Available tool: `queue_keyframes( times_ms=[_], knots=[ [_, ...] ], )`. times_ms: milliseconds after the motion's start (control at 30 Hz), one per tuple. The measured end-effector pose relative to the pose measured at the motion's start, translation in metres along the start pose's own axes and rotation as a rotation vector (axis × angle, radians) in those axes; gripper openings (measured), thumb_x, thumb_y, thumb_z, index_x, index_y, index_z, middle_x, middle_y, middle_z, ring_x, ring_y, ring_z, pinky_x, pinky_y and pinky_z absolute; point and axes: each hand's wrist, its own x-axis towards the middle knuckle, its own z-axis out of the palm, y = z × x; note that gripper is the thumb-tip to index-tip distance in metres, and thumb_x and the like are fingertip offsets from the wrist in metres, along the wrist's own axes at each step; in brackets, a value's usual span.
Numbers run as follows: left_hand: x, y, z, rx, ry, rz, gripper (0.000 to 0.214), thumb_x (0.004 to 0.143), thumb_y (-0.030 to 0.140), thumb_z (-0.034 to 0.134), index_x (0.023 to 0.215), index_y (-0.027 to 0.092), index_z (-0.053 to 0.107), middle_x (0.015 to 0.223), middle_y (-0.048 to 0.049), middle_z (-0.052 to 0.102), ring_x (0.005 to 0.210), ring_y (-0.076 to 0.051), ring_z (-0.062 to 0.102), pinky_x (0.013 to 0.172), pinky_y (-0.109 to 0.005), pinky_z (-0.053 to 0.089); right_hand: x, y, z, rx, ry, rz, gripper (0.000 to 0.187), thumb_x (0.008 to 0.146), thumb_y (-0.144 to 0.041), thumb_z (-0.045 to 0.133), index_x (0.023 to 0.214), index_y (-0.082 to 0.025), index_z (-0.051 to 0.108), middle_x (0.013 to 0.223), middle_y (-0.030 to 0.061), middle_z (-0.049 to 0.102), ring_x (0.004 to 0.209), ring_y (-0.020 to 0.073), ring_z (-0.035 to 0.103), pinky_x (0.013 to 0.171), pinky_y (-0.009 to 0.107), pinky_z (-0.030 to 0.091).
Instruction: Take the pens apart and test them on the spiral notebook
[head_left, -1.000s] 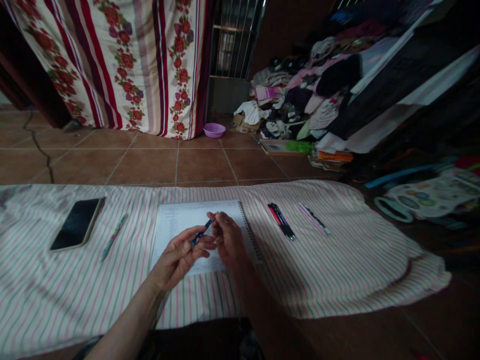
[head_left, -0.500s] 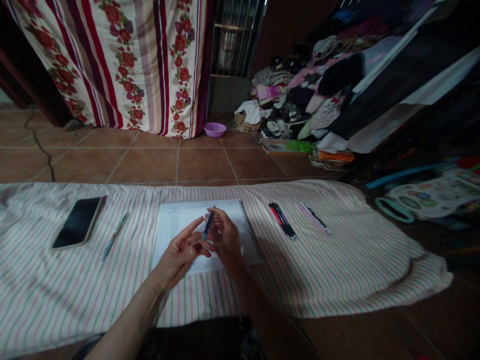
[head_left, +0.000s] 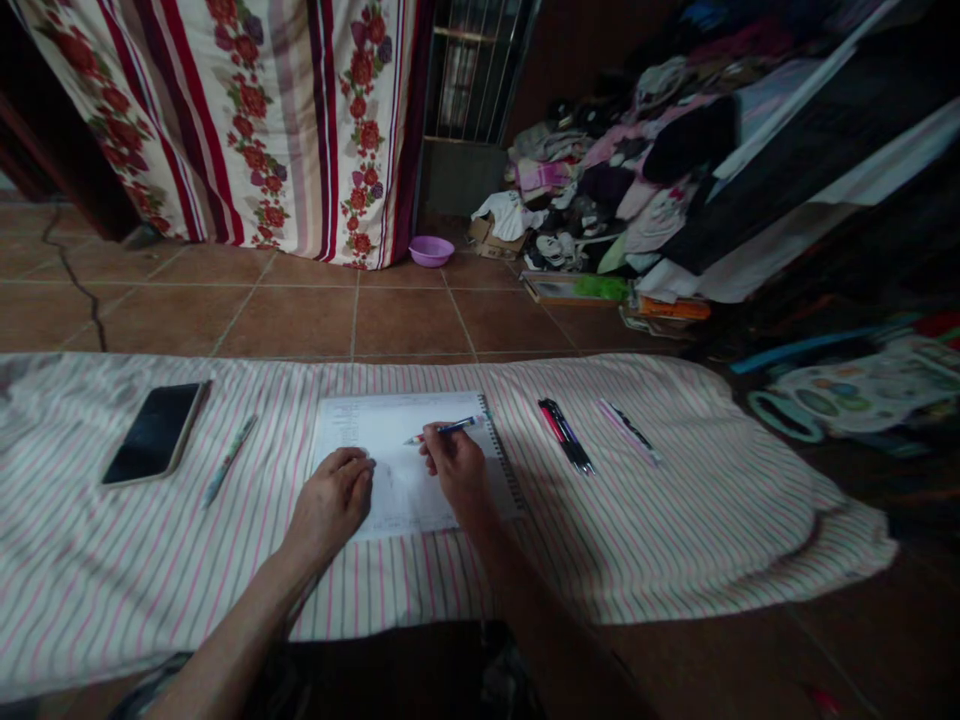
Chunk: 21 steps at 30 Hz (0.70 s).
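Observation:
My right hand [head_left: 456, 462] grips a blue-and-white pen [head_left: 457, 426] in a writing hold, its tip pointing left just over the page. Under both hands lies a spiral notebook [head_left: 405, 420], open to a mostly white page with faint print at its left and top; the coil is on the right. My left hand [head_left: 334, 495] is closed and rests on the page's lower left part. Its fingertips are pressed together near a small dark spot, and whether they hold anything is too small to make out.
A striped cloth [head_left: 660, 560] covers the low surface. On the left are a phone [head_left: 155, 432] and a patterned pen [head_left: 229, 462]. Several pens [head_left: 566, 437] lie right of the notebook, with more pens [head_left: 630, 432] beyond. A purple basin [head_left: 431, 251] sits on the tiled floor.
My hands have moved apart. The right one has turned the pen from upright between both hands to a writing hold, while the left has curled and come down onto the page.

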Motion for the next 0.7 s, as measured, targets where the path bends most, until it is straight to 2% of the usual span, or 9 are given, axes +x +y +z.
queue_keyframes(
  times_ms=[100, 233, 533, 700],
  knots=[
    [0.000, -0.007, 0.000, 0.220, -0.024, 0.119, 0.025, 0.083, 0.022, 0.044, 0.089, 0.017, 0.068, 0.095, -0.0077, 0.064, 0.088, -0.019, 0.060, 0.081, -0.034, 0.051, -0.004, 0.011, 0.003, -0.090, -0.052, -0.003, 0.032, 0.075, -0.048, 0.054, 0.077, -0.016, 0.059, 0.057, 0.0006, 0.060, 0.046, 0.0099, 0.052, 0.042, 0.019, 0.041],
    [0.000, -0.006, 0.001, 0.352, -0.050, 0.210, 0.024, 0.083, 0.017, 0.044, 0.089, 0.016, 0.067, 0.095, -0.0081, 0.065, 0.086, -0.020, 0.058, 0.077, -0.035, 0.052, -0.007, 0.019, 0.008, -0.193, -0.078, -0.057, 0.035, 0.078, -0.049, 0.050, 0.079, -0.016, 0.061, 0.062, 0.0039, 0.065, 0.050, 0.0126, 0.058, 0.044, 0.020, 0.043],
    [0.000, -0.004, 0.000, 0.388, -0.060, 0.232, 0.024, 0.083, 0.014, 0.044, 0.092, 0.015, 0.067, 0.096, -0.0087, 0.064, 0.086, -0.020, 0.056, 0.076, -0.035, 0.051, -0.006, 0.013, 0.008, -0.505, -0.038, -0.212, 0.030, 0.082, -0.039, 0.044, 0.082, -0.016, 0.064, 0.066, 0.0063, 0.068, 0.061, 0.0160, 0.065, 0.059, 0.022, 0.047],
    [0.000, -0.006, 0.000, 0.379, -0.061, 0.232, 0.024, 0.083, 0.016, 0.044, 0.091, 0.015, 0.067, 0.096, -0.0086, 0.064, 0.084, -0.020, 0.056, 0.076, -0.036, 0.051, -0.004, 0.015, 0.008, -0.567, 0.013, -0.184, 0.028, 0.079, -0.036, 0.048, 0.073, -0.016, 0.065, 0.065, 0.0071, 0.069, 0.063, 0.0172, 0.066, 0.059, 0.021, 0.046]
  ],
)
